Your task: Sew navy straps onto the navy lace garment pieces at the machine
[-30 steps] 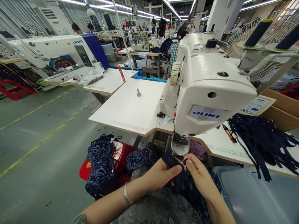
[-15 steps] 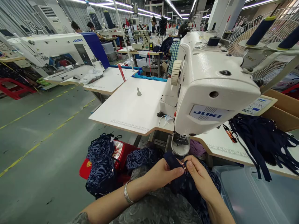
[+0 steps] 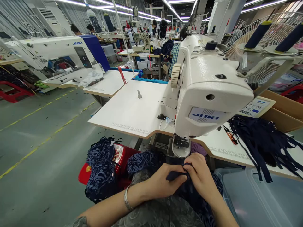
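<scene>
My left hand (image 3: pixel 164 181) pinches a navy strap (image 3: pixel 174 175), a folded part of it showing between thumb and fingers. My right hand (image 3: pixel 198 171) is closed on the same strap, its fingertips touching those of the left. The exact spot where they meet is mostly covered by fingers. Below them a navy patterned garment (image 3: pixel 203 201) lies across my lap. Just beyond my fingertips is the rounded metal sewing bed (image 3: pixel 181 150) of the white sewing machine (image 3: pixel 210 85).
On the right are a pile of navy straps (image 3: pixel 258 135), orange-handled snips (image 3: pixel 231 137) and a translucent bin lid (image 3: pixel 267 198). Patterned navy garments (image 3: pixel 101 170) rest on a red stool (image 3: pixel 82 175) to the left. The white tabletop (image 3: pixel 127 110) extends behind.
My right hand has turned inward, and its fingers now cover the small metallic ring visible earlier on the strap. The strap part at my left hand is folded lower. The view has shifted slightly.
</scene>
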{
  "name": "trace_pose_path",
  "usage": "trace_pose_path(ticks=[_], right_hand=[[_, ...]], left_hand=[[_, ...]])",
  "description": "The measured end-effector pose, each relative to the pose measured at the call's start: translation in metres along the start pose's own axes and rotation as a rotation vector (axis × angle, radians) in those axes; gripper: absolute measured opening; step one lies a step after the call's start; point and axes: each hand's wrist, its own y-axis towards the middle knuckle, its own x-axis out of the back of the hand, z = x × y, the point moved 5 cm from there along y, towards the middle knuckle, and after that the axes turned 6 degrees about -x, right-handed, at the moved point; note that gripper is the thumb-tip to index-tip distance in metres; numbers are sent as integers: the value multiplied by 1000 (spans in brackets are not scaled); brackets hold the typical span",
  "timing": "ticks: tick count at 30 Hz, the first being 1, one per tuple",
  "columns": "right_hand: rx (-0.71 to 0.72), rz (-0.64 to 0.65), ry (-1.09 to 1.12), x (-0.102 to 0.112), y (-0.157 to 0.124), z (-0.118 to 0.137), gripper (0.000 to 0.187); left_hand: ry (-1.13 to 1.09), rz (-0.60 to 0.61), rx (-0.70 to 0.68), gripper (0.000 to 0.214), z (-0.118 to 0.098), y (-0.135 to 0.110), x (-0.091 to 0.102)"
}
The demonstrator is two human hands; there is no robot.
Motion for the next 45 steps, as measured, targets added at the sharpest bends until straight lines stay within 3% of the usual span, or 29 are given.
trace_pose_path(ticks=[3,5,10,12,15,17,23,28,34,37,40,42,45], right_hand=[[-183,-9,117,-6,-3,-17,26],[-255,-62,109,-4,-9,-20,24],[-348,-291,55,20,-29,-24,26],[-353,-202,104,16,-35,-28,27],[-421,32,209,-3,-43,-34,31],[-487,101,246,-13,-46,-36,34],[-467,69,248,-9,-38,-27,30],[-424,94,211,-9,-35,-19,34],[-323,183,239,-19,-34,-20,30],[-371,141,189,-7,-34,-49,29],[-664,98,-78,7,-49,-101,43],[-783,155,-182,5,-66,-127,47],[-889,224,-275,-13,-93,-145,47]], left_hand=[[-169,77,138,27,14,-1,-7],[-289,57,184,30,19,-1,-8],[-455,12,136,41,12,1,-4],[-497,12,121,44,10,1,-3],[-497,-2,123,41,12,1,-3],[-461,3,131,42,15,1,-4],[-320,-81,221,41,26,-1,-1],[-255,-104,170,30,17,2,3],[-363,-227,207,25,23,3,2],[-415,-233,265,31,29,1,4],[-470,-279,342,35,37,-3,12],[-474,-334,371,38,43,-5,18],[-481,-368,378,38,50,-6,19]])
